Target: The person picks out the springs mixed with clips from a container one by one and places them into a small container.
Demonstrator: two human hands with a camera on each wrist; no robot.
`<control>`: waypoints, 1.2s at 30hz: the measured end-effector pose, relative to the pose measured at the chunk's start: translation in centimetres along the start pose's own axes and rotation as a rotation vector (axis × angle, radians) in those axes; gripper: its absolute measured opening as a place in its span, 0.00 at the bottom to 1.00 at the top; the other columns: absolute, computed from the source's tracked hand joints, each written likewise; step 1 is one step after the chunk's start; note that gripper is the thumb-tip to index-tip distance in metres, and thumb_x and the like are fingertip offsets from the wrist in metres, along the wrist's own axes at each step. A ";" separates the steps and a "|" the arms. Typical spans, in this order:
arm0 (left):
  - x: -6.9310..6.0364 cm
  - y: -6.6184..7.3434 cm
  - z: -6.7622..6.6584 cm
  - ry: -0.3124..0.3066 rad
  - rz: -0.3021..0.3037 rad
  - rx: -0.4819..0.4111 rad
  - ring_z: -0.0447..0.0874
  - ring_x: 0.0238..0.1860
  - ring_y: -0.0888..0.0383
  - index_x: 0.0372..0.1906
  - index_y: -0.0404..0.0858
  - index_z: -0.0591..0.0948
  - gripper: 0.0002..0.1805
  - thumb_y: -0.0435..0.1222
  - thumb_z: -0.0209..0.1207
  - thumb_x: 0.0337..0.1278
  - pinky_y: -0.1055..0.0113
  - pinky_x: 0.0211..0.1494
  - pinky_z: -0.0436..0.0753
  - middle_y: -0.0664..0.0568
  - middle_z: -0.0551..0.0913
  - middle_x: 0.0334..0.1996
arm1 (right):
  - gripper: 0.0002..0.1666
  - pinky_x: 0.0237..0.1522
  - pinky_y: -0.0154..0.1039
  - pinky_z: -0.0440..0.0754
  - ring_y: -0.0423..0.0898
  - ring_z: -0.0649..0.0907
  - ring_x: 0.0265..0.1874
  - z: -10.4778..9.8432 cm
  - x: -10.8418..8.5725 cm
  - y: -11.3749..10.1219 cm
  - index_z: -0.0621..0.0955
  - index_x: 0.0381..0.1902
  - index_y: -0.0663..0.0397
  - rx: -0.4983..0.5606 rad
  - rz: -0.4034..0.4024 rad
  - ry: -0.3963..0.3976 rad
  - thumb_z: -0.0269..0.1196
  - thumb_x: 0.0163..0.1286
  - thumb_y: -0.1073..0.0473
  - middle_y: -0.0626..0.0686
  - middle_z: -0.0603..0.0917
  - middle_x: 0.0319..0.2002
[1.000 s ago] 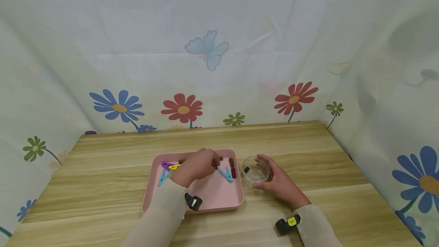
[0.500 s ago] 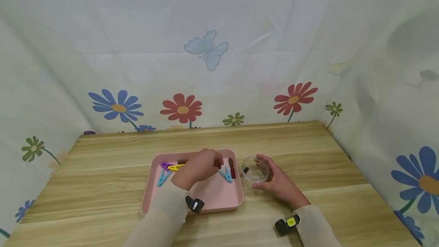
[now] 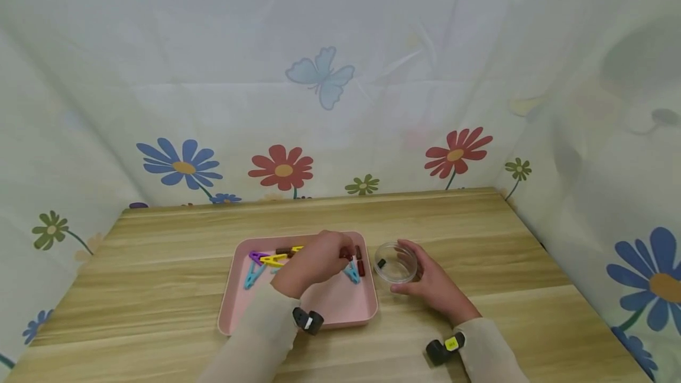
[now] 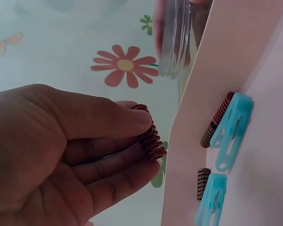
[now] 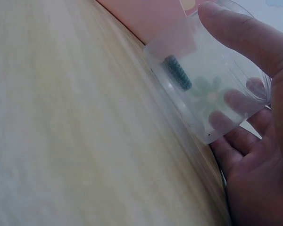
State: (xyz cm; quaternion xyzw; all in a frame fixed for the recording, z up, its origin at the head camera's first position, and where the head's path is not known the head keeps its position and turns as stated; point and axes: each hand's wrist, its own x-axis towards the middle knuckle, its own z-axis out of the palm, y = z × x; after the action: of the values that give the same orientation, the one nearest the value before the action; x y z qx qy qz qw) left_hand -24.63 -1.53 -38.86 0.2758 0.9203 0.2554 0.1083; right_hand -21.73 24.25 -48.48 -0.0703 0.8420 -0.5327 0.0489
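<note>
In the left wrist view, a dark red coil spring (image 4: pixel 152 141) is pinched between the thumb and fingers of my left hand (image 3: pixel 316 260). That hand is above the right part of a pink tray (image 3: pixel 335 307). My right hand (image 3: pixel 437 285) holds a clear round plastic jar (image 3: pixel 400 270) beside the tray, thumb on one side and fingers on the other. Inside the jar lies a dark green spring (image 5: pixel 178 73). Near the tray's wall, a red spring (image 4: pixel 224 108) and brown springs (image 4: pixel 203 183) lie by light blue clothespins (image 4: pixel 236 129).
Purple (image 3: pixel 258 257) and yellow clothespins (image 3: pixel 273 260) lie in the tray's left part, with another blue clothespin (image 3: pixel 253 276). A dark brown spring (image 3: pixel 282 250) sits near the tray's back wall. The wooden table (image 3: pixel 170 288) meets a flowered cloth (image 3: pixel 319 135) behind.
My left hand has moved a little to the right and lifted the red spring from beside the blue clothespin. The right hand and the jar have stayed in place.
</note>
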 end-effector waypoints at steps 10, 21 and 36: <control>0.3 0.6 0.5 0.034 0.097 -0.048 0.77 0.33 0.64 0.33 0.50 0.82 0.10 0.29 0.59 0.61 0.71 0.41 0.79 0.61 0.82 0.32 | 0.58 0.72 0.55 0.59 0.49 0.67 0.71 -0.1 0.0 0.0 0.61 0.72 0.37 0.024 -0.016 -0.002 0.79 0.45 0.52 0.46 0.70 0.69; 0.4 1.3 1.6 0.109 0.035 -0.084 0.78 0.36 0.62 0.44 0.42 0.84 0.08 0.33 0.61 0.61 0.70 0.42 0.81 0.57 0.83 0.36 | 0.58 0.71 0.56 0.59 0.51 0.67 0.71 -0.3 0.1 0.2 0.60 0.73 0.39 0.028 -0.030 -0.015 0.78 0.47 0.53 0.48 0.70 0.69; 0.3 1.8 2.9 0.215 0.090 -0.192 0.81 0.41 0.62 0.48 0.41 0.84 0.11 0.34 0.59 0.63 0.68 0.47 0.83 0.56 0.83 0.41 | 0.58 0.71 0.57 0.60 0.50 0.67 0.71 -0.3 0.1 0.4 0.60 0.72 0.37 0.009 -0.029 -0.014 0.78 0.47 0.52 0.47 0.69 0.69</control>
State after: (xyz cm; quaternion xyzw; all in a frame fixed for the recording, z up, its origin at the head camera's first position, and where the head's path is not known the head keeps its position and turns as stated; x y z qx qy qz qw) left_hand -23.11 1.12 -40.38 0.2763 0.8846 0.3750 0.0232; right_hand -21.89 24.63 -48.72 -0.0861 0.8381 -0.5366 0.0475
